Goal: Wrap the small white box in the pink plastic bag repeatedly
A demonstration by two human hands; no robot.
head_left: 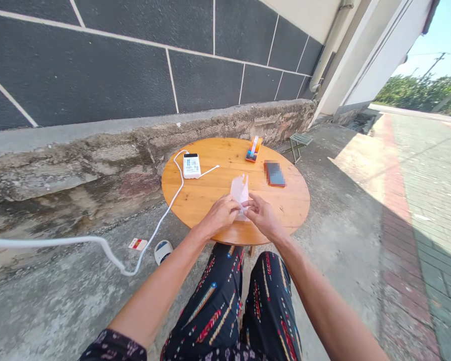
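A thin, whitish translucent plastic bag (239, 188) lies on the round wooden table (218, 150) near its front edge, its handle-like ends pointing away from me. My left hand (225, 208) is closed on the bag's left side, thumb and fingers pinched together. From the right, my right hand (261, 213) pinches the same bag with bent fingers. The fingertips of both hands nearly meet over its middle. What lies under the fingers is hidden.
On the table are a white power bank (191, 168) with a cable, an orange box-like item (253, 149) and a dark phone-like slab (274, 174), partly blurred. A white cable (108, 250) hangs off the left side. A folding stool (299, 142) stands behind right, by the wall (128, 75).
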